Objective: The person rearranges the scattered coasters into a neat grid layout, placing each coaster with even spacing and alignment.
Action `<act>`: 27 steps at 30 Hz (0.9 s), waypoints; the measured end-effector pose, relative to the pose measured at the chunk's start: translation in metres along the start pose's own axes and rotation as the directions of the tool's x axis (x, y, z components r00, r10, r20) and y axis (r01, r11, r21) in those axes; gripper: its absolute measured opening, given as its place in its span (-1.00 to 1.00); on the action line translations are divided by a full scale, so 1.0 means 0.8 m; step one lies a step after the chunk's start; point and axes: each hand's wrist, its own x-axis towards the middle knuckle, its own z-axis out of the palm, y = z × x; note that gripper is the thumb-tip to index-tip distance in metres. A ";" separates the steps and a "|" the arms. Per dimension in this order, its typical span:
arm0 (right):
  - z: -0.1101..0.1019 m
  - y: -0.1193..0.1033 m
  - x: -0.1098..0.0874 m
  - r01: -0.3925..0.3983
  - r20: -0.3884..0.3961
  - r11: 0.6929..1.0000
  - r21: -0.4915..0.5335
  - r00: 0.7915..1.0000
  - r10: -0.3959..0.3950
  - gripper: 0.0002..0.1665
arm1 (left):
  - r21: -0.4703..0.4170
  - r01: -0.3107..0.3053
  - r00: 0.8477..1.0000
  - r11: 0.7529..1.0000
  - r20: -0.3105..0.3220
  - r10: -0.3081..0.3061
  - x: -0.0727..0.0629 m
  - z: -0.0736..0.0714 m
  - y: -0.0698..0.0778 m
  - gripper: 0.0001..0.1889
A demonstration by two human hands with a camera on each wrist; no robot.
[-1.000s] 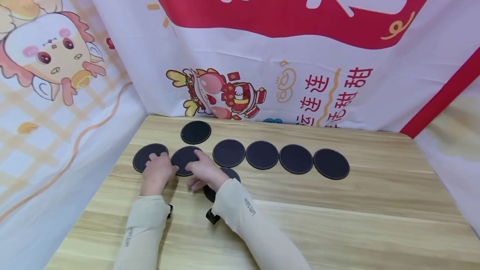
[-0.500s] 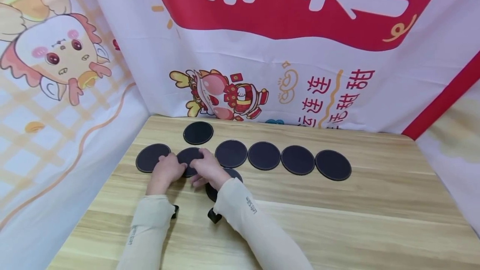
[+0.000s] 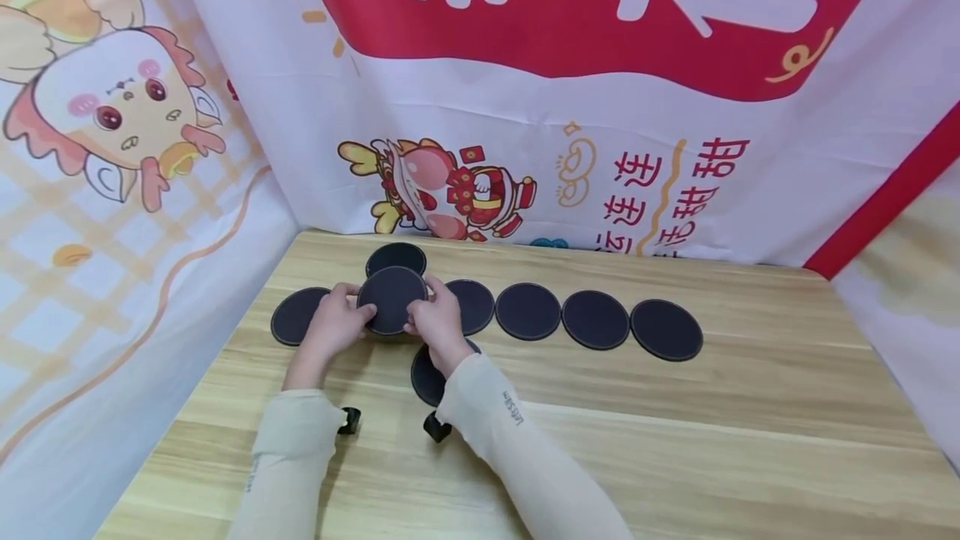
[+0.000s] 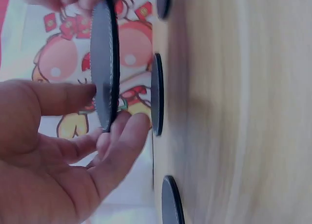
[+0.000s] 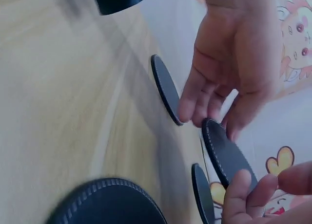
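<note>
A round black coaster (image 3: 393, 300) with a stitched edge is raised off the table, held by both hands. My left hand (image 3: 333, 325) pinches its left side; in the left wrist view the thumb lies on the upper face, with the fingers at the edge and beneath. My right hand (image 3: 444, 325) grips the right side, and its fingertips show around the edge of the coaster (image 5: 226, 153) in the right wrist view. Behind the held coaster, another black coaster (image 3: 396, 253) lies on the table, partly covered by it. Left of my left hand is a further coaster (image 3: 296, 317), partly hidden.
A row of several black coasters (image 3: 528, 312) runs to the right across the wooden table (image 3: 675, 440). One coaster (image 3: 427, 377) lies nearer, partly under my right wrist. A printed cloth (image 3: 675, 73) hangs along the back edge, with another at the left.
The coaster that lay on the table between my hands is now lifted and held. The left hand moved right to its edge, then the right hand took its other side.
</note>
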 end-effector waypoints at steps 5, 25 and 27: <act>-0.016 -0.005 0.000 0.033 0.029 0.996 -0.085 0.999 -0.031 -0.30 | -0.105 -0.031 1.000 0.994 -0.006 0.031 0.000 0.001 0.007 -0.49; -0.128 -0.012 -0.003 0.141 0.323 0.988 -0.061 0.940 -0.114 -0.22 | -0.387 -0.147 0.987 0.910 0.004 0.161 -0.013 0.040 0.058 -0.54; -0.137 -0.012 -0.006 0.153 0.324 0.987 -0.054 0.938 -0.127 -0.21 | -0.398 -0.155 0.986 0.904 0.000 0.169 -0.014 0.047 0.062 -0.53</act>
